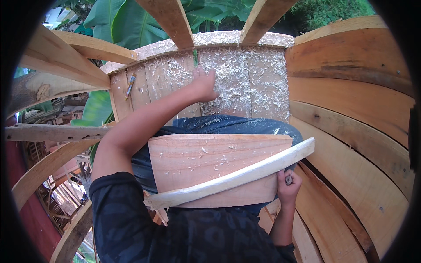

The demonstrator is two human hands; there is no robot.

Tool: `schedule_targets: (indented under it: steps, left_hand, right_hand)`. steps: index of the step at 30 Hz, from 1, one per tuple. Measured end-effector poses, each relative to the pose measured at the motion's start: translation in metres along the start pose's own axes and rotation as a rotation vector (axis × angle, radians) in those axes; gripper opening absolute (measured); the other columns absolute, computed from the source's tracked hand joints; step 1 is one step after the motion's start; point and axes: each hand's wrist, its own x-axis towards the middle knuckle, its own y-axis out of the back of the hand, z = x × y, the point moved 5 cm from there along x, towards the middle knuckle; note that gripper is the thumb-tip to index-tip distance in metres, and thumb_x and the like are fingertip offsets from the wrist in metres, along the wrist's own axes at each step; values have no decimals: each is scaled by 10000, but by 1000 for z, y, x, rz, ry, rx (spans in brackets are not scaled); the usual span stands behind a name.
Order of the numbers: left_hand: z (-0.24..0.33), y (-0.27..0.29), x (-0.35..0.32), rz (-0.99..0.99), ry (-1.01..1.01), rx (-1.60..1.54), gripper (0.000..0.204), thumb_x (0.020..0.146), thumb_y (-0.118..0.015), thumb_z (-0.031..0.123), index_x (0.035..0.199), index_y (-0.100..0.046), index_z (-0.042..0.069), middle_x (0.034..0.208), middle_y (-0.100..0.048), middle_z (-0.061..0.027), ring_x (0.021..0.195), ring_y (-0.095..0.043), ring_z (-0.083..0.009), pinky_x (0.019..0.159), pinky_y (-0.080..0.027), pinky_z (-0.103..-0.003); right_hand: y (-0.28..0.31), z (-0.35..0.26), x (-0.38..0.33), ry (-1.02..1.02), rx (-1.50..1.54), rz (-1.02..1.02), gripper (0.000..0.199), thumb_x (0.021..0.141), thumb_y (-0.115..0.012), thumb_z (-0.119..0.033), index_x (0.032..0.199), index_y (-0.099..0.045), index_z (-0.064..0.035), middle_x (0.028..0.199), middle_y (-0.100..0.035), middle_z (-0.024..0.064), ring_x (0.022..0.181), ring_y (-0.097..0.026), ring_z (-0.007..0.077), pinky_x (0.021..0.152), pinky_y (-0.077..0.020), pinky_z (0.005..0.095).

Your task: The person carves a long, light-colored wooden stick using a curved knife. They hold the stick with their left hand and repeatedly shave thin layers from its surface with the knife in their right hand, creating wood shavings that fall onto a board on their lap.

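Planks (140, 79) at 12 o'clock are bearing shavings (230, 70); left hand (204, 85) is reaching there, fingers parted, empty. At 4 o'clock, right hand (288, 188) is tightly gripping a round-ended object (288, 179); at 6, a curved strip (232, 177) is crossing a board (210, 155).

Outdoor woodworking site: shavings (232, 72), curved planks (346, 101), broad green leaves (131, 24).

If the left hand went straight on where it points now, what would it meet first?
Most likely the pale wood shavings on the planks just beyond the left hand, though its height is unclear.
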Motion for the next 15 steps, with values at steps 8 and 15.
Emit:
schedule_targets:
  steps: [8, 15]
  left_hand:
    - [12, 12, 12, 254, -486, -65, 745, 798, -654, 31, 1464, -332, 120, 1517, -325, -205, 1416, -298, -370, 1160, -309, -465]
    - [24, -7, 25, 282, -584, 385, 659, 779, -669, 149, 1399, -449, 116, 1445, -421, -137, 1353, -377, -323, 1091, -366, -433]
  right_hand:
    - [-1, -1, 0, 9, 16, 22, 360, 869, -670, -70, 593, -445, -25, 534, -334, -58, 530, -301, 33, 460, -227, 256]
    - [1, 4, 0, 7, 8, 23, 366, 883, -663, -80, 590, -454, -16, 535, -357, -68, 531, -311, 30, 462, -231, 253]
